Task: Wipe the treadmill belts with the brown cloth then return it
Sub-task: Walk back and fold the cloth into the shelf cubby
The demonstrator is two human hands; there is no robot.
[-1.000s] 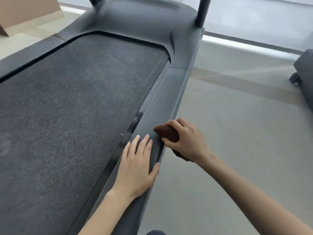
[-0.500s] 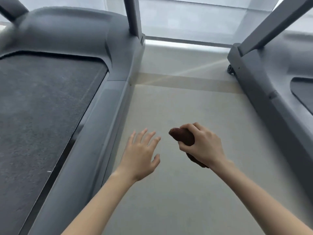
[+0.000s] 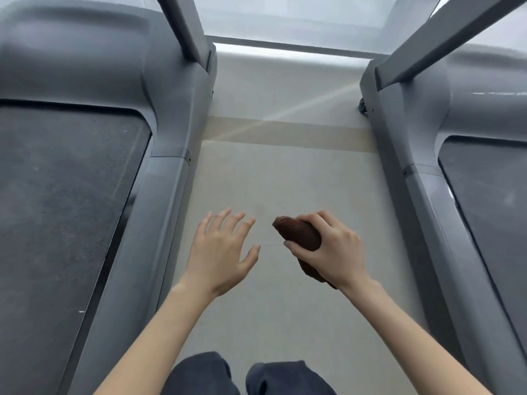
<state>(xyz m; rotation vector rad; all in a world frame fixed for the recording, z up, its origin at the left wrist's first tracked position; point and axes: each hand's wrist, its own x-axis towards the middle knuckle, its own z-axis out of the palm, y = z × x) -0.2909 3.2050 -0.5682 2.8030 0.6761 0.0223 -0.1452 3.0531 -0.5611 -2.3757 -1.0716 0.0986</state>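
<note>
The right hand (image 3: 332, 249) grips the bunched brown cloth (image 3: 299, 235) above the pale floor (image 3: 285, 172) — between two grey treadmills. The left hand (image 3: 222, 252) hovers beside it with fingers spread, touching nothing. Dark belts (image 3: 57, 195) flank both sides.

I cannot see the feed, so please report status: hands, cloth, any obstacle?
Left hand open, over floor. Right hand grips brown cloth, between left treadmill and right treadmill. No obstacle seen.

Head view, forward-down, between left belt (image 3: 57, 209), right belt (image 3: 493, 218).
</note>
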